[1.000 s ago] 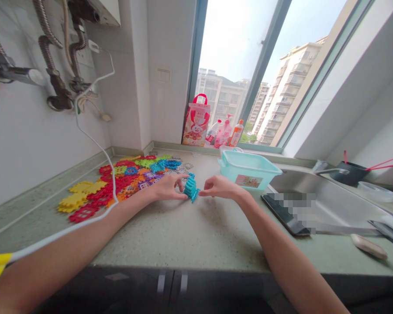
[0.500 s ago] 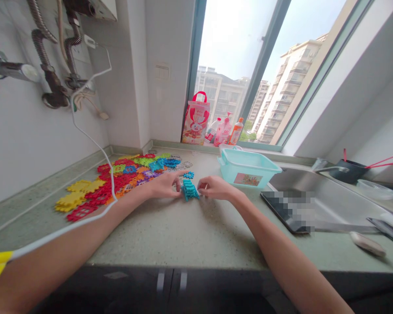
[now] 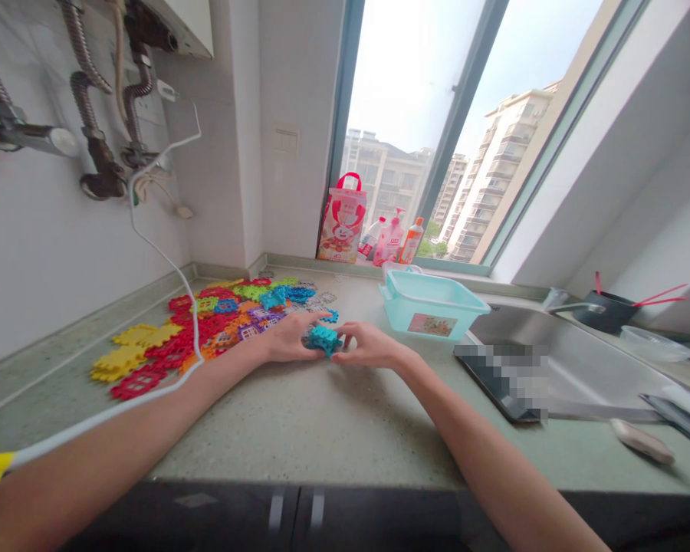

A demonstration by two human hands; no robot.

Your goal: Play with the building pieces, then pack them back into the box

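Note:
A short stack of teal-blue interlocking plastic pieces (image 3: 323,338) lies tilted on its side at the middle of the counter. My left hand (image 3: 290,337) closes around its left end, thumb in front and fingers behind. From the other side, the fingertips of my right hand (image 3: 373,345) pinch its right end. Just behind the stack, a single blue piece (image 3: 333,316) rests close to my left fingertips. Beside my left forearm spreads a pile of loose pieces (image 3: 207,328) in red, yellow, green, orange, purple and blue.
A mint-green plastic tub (image 3: 434,307) stands behind my right hand. Right of it are a dark flat device (image 3: 494,387), a steel sink (image 3: 569,360) and a pale oval object (image 3: 642,441). A white cable (image 3: 194,322) crosses over my left forearm. Bottles (image 3: 389,244) line the windowsill.
The stack has tipped from standing to lying and shifted slightly left. My right hand has moved left onto its end, and my left hand has closed further around it.

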